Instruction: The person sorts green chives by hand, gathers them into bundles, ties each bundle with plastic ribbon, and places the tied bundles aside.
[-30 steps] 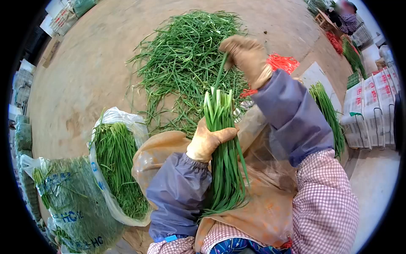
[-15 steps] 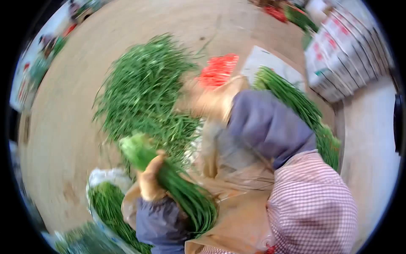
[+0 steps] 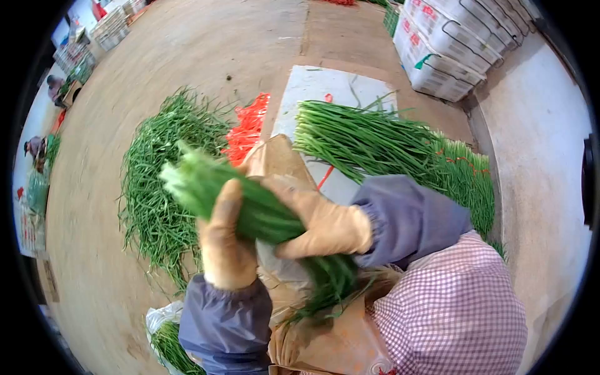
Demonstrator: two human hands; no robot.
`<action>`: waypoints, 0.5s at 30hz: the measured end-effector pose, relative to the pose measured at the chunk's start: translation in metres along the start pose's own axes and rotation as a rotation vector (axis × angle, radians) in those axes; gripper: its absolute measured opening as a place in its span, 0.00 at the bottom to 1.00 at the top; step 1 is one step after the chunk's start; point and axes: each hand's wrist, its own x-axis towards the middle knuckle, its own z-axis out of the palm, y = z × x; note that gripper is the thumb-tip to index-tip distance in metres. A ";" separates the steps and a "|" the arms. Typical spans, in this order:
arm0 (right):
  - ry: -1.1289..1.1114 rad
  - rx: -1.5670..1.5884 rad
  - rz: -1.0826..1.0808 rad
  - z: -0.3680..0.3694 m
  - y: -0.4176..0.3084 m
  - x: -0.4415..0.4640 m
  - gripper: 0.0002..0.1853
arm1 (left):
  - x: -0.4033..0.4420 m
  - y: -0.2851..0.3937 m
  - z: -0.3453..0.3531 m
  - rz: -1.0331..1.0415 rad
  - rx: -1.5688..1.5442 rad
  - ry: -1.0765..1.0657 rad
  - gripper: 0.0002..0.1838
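A thick bunch of garlic chives (image 3: 265, 212) lies slantwise across both hands, its pale cut ends up at the left and its green leaves hanging down to the right over my lap. My left hand (image 3: 228, 240), in a tan glove, is wrapped round the bunch near the pale ends. Further along the leaves, my right hand (image 3: 328, 219), gloved alike, grips the bunch with the thumb below and the fingers over the top. Motion smears the pale ends. To the right, more chives (image 3: 369, 137) are laid on a white board (image 3: 300, 84).
A heap of loose green leaves (image 3: 172, 181) covers the floor at left. Red ties (image 3: 247, 128) lie beside it. Tied chives (image 3: 465, 169) line the right wall. White crates (image 3: 437, 56) are stacked beyond. A bag of greens (image 3: 172, 344) stands at lower left. People sit far left.
My right hand has come back from near the red ties and closed on the bunch. My left hand still holds it, now higher. The view has turned to the right.
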 end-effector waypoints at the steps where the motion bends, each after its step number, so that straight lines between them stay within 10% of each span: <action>1: 0.018 0.181 -0.005 -0.018 -0.001 -0.012 0.42 | 0.010 -0.013 0.008 -0.048 0.078 -0.099 0.26; 8: 0.182 -0.901 0.313 -0.129 0.046 -0.066 0.45 | 0.067 -0.122 0.027 -0.486 0.439 -0.139 0.41; 15: 0.121 -1.587 0.237 -0.118 0.122 -0.062 0.41 | 0.098 -0.167 0.030 -0.648 0.395 -0.003 0.24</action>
